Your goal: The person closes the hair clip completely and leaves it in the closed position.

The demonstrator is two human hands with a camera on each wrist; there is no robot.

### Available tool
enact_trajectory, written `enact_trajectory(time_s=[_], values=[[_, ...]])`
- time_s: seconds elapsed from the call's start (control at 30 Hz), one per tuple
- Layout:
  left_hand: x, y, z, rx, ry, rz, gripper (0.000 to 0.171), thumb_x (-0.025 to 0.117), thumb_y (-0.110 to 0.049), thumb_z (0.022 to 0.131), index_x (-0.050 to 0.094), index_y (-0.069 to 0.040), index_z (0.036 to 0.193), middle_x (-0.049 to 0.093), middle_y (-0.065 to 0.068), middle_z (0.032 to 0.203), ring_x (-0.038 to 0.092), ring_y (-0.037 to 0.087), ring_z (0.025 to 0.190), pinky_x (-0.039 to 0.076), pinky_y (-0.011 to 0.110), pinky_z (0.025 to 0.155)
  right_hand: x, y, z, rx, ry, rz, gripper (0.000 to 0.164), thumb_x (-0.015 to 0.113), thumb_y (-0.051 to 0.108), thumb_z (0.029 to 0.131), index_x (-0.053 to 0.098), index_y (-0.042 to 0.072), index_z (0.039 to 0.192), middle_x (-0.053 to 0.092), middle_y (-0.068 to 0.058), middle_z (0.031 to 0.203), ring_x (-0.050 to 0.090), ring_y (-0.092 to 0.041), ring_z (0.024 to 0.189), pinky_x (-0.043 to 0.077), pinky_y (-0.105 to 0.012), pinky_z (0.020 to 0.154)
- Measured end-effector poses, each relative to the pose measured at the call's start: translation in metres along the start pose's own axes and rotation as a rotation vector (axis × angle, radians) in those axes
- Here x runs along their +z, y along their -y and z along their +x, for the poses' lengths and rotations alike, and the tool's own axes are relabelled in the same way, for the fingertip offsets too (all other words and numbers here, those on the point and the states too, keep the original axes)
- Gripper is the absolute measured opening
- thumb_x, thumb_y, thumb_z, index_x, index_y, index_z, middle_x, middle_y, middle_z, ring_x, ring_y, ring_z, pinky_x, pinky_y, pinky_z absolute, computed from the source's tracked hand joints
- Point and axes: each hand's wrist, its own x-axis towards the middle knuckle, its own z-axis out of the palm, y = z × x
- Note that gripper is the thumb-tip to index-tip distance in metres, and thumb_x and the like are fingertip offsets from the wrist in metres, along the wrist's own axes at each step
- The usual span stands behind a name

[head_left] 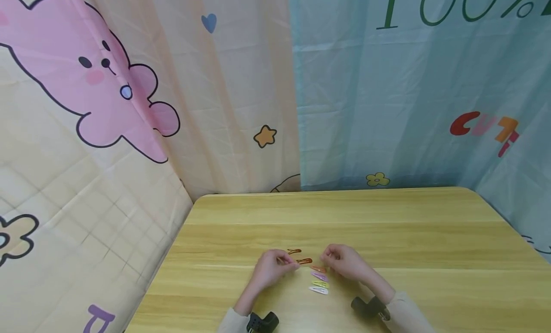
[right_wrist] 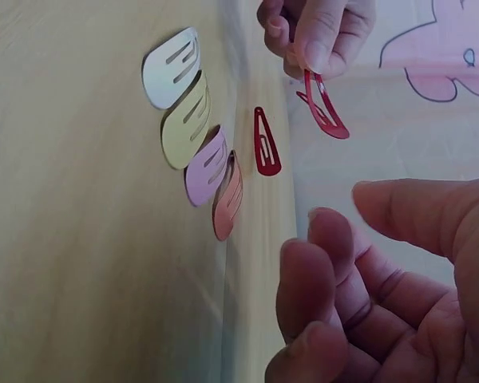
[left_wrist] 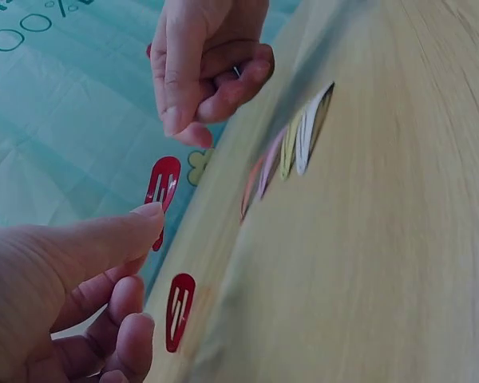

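Note:
A red snap hair clip (right_wrist: pixel 329 112) is pinched at its narrow end between the thumb and finger of my left hand (head_left: pixel 272 267), raised off the table. A second red hair clip (left_wrist: pixel 180 313) lies on the table near that hand. My right hand (head_left: pixel 344 262) hovers across from it, with a gap between thumb and loosely bent fingers and nothing between them. Below the hands lies an overlapping row of clips: an orange clip (right_wrist: pixel 228 198), a purple clip (right_wrist: pixel 206 167), a yellow clip (right_wrist: pixel 185 128) and a white clip (right_wrist: pixel 171 70).
The wooden table (head_left: pixel 387 227) has rounded far corners. Printed curtains (head_left: pixel 241 84) hang behind it and on both sides. Each wrist wears a black camera, such as the left wrist camera (head_left: pixel 262 322).

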Motion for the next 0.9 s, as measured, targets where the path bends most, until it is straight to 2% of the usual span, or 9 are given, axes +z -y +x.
enact_trajectory(time_s=[0.13,0.23,0.47,0.67,0.9], values=[[-0.001,-0.007,0.000,-0.016,0.033,-0.030,0.018,0.077,-0.031,0.079,0.067,-0.018,0.073,0.058,-0.010,0.067,0.050,0.007,0.051,0.040,0.024,0.045,-0.001,0.004,0.001,0.006,-0.002,0.034,0.033,0.054,0.037,0.097,0.063,0.005,0.094,0.057,-0.004,0.065,0.047,-0.013,0.049,0.036,-0.024,0.042],[-0.002,-0.010,0.001,-0.003,0.041,-0.030,0.019,0.078,-0.031,0.079,0.068,-0.017,0.072,0.058,-0.009,0.067,0.049,0.006,0.052,0.040,0.024,0.046,-0.001,0.008,0.001,0.008,0.002,0.060,0.037,0.053,0.040,0.097,0.064,0.005,0.098,0.058,-0.005,0.066,0.050,-0.017,0.052,0.038,-0.025,0.044],[-0.001,-0.013,0.001,0.002,0.064,-0.043,0.019,0.078,-0.031,0.079,0.069,-0.016,0.072,0.058,-0.010,0.067,0.048,0.006,0.054,0.040,0.023,0.047,0.002,0.013,0.000,-0.050,0.061,0.084,0.026,0.058,0.036,0.095,0.065,0.011,0.095,0.059,-0.007,0.071,0.054,-0.020,0.054,0.046,-0.030,0.047],[-0.001,-0.016,0.000,-0.023,0.076,-0.046,0.017,0.077,-0.031,0.079,0.068,-0.018,0.072,0.057,-0.010,0.065,0.046,0.006,0.052,0.037,0.022,0.046,0.006,0.016,-0.001,-0.098,0.084,0.113,0.022,0.063,0.031,0.093,0.065,0.009,0.092,0.058,-0.008,0.067,0.050,-0.013,0.050,0.043,-0.025,0.045],[0.000,-0.017,-0.002,-0.015,0.071,-0.064,0.017,0.078,-0.030,0.078,0.068,-0.017,0.071,0.057,-0.010,0.064,0.044,0.005,0.049,0.035,0.021,0.044,0.009,0.018,-0.002,-0.111,0.088,0.129,0.018,0.063,0.028,0.093,0.065,0.010,0.090,0.056,-0.008,0.062,0.049,-0.015,0.048,0.041,-0.023,0.045]])
